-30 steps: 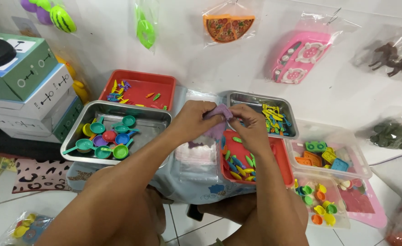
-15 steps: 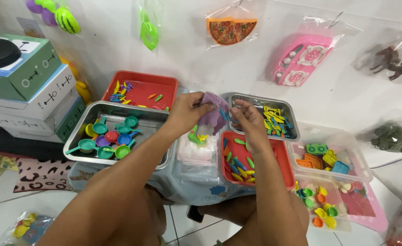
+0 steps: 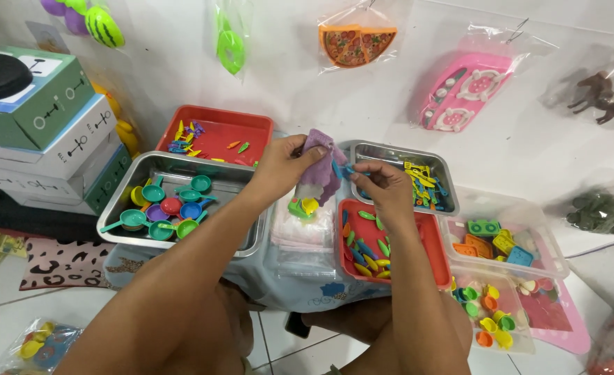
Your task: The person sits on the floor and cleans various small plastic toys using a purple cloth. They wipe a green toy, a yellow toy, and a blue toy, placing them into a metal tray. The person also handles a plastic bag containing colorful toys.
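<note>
Left hand (image 3: 282,167) pinches the purple bag (image 3: 318,163) upright, above the stack of bags. Right hand (image 3: 383,184), just right of it, pinches a blue piece (image 3: 340,169) touching the bag's right edge.

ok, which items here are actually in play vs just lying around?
In play:
left hand holding purple bag
right hand pinching small blue piece
stack of clear bags

Lying about:
steel tray of toy pans
stacked boxes
hanging pizza toy
</note>
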